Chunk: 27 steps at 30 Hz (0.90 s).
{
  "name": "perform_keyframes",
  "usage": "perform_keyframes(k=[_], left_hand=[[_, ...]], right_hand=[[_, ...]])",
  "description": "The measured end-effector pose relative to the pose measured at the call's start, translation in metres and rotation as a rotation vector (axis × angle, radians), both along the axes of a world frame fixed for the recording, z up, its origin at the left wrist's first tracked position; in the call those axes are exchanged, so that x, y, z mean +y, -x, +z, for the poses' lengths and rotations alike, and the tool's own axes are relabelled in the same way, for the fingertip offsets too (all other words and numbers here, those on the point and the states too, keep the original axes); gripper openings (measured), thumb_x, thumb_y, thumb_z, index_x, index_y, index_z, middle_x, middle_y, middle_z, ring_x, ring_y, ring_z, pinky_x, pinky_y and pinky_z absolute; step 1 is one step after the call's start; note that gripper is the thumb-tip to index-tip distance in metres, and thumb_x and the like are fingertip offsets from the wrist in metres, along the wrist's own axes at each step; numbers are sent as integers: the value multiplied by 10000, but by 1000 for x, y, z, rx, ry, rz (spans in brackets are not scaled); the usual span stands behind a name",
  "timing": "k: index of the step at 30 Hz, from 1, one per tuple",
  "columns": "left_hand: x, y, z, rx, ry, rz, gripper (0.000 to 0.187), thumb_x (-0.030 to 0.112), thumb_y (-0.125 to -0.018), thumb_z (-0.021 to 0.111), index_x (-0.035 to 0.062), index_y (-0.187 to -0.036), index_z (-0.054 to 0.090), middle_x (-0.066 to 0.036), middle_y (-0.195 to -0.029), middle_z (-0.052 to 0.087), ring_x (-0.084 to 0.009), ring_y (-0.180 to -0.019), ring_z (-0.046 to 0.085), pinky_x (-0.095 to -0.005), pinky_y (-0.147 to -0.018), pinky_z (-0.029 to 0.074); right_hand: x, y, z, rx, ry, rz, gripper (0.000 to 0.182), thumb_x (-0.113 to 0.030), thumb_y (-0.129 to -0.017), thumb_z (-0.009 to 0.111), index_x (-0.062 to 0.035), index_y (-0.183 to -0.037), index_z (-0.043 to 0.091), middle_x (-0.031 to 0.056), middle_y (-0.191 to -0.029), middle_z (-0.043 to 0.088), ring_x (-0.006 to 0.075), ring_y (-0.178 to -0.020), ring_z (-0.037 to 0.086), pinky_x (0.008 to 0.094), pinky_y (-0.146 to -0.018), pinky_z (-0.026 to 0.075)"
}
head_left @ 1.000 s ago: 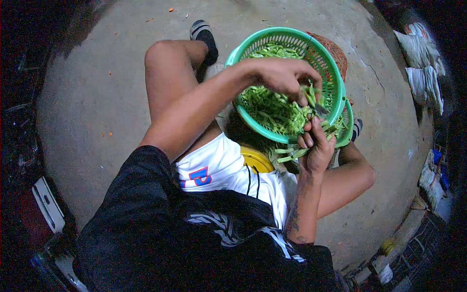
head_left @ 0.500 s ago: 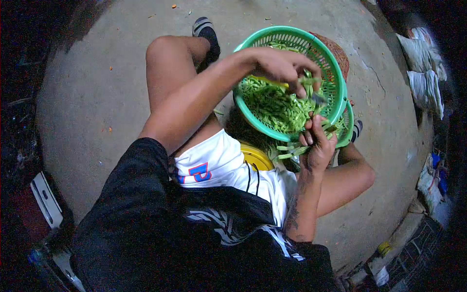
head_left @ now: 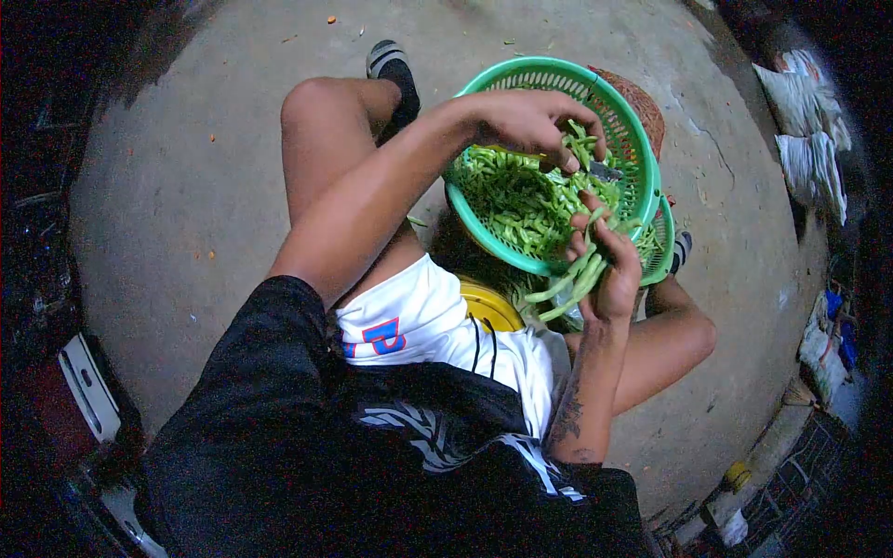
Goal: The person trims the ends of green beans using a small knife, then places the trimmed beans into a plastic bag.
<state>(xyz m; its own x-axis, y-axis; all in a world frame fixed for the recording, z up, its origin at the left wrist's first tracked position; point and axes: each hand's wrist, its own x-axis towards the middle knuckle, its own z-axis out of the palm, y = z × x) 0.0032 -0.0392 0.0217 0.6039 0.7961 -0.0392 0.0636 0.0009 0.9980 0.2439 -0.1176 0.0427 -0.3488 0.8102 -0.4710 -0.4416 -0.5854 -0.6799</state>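
My left hand (head_left: 535,126) reaches over the green plastic basket (head_left: 646,153), closed on a knife. A bit of yellow handle shows below the palm, and the short dark blade (head_left: 605,171) points right. Some cut bean pieces (head_left: 580,141) sit between its thumb and fingers. Just below, my right hand (head_left: 612,270) is half curled around a few long green beans (head_left: 584,274), which lie across the palm and stick out to the left. Chopped green beans (head_left: 521,209) fill much of the basket.
Beneath the basket's right side is a second green basket (head_left: 666,244). A reddish-brown woven item (head_left: 642,100) stands behind. Something round and yellow (head_left: 488,307) lies between my legs. White sacks (head_left: 814,172) are at the far right, and small orange scraps dot the concrete floor (head_left: 186,177).
My hands have drawn slightly apart, the blade no longer against the beans in my right hand. My right palm has turned more open, showing the beans across it.
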Motion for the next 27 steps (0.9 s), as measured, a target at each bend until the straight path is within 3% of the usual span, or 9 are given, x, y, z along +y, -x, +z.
perform_keyframes(k=[2, 6, 10, 13, 19, 24, 26, 27], left_hand=[[0, -1, 5, 25, -34, -26, 397, 73, -853, 743, 50, -1236, 640, -69, -1188, 669, -163, -1095, 603, -344, -954, 491], [-2, -4, 7, 91, -127, -112, 405, 82, -848, 748, 45, -1236, 641, -83, -1209, 672, -188, -1123, 602, -362, -995, 467], [-2, -7, 5, 70, -170, -148, 401, 96, -855, 738, 46, -1242, 644, -99, -1225, 673, -210, -1157, 597, -374, -1016, 454], [-2, -9, 7, 12, -153, -147, 411, 106, -854, 737, 51, -1250, 645, -105, -1227, 676, -214, -1161, 602, -376, -1021, 451], [-12, -23, 12, 130, -124, -250, 412, 125, -845, 737, 59, -1244, 654, -118, -1142, 696, -216, -1103, 622, -362, -977, 469], [-12, -21, 23, 269, -48, -256, 395, 136, -833, 746, 53, -1209, 662, -131, -1095, 688, -231, -1051, 628, -370, -954, 474], [-8, -13, 14, 201, -291, -61, 402, 145, -822, 758, 46, -1199, 660, -119, -1085, 679, -212, -1023, 625, -355, -923, 484], [-7, -6, 18, 217, -322, -17, 389, 113, -834, 748, 44, -1205, 656, -92, -1112, 678, -178, -1028, 617, -340, -913, 493]], right_hand=[[-3, -1, 2, -150, -61, 138, 383, -95, -955, 536, 58, -1306, 526, 110, -943, 668, 122, -606, 500, 235, -515, 449], [-1, -6, -8, -28, -94, 141, 272, -146, -1005, 551, 26, -1217, 540, 135, -962, 693, 98, -609, 532, 228, -497, 453], [-2, -1, -3, -89, -131, 131, 303, -151, -1007, 576, 18, -1257, 542, 139, -950, 690, 86, -599, 492, 218, -497, 432], [-3, 5, 1, -300, -141, 165, 284, -120, -992, 599, -4, -1248, 551, 140, -948, 697, 83, -602, 490, 215, -492, 418], [-8, 10, -4, -440, -170, 293, 245, -138, -953, 689, -56, -1145, 562, 67, -920, 691, 90, -603, 503, 229, -485, 399], [-11, 10, -5, -487, -117, 250, 269, -182, -977, 677, -64, -1190, 562, 17, -857, 612, 83, -620, 495, 225, -487, 391], [-12, 6, -4, -470, -81, 193, 279, -220, -999, 655, -64, -1212, 563, -1, -830, 574, 76, -620, 482, 222, -486, 386], [-11, 1, -5, -317, -58, 157, 303, -266, -1021, 619, -60, -1235, 561, -9, -824, 543, 69, -615, 462, 215, -485, 379]])
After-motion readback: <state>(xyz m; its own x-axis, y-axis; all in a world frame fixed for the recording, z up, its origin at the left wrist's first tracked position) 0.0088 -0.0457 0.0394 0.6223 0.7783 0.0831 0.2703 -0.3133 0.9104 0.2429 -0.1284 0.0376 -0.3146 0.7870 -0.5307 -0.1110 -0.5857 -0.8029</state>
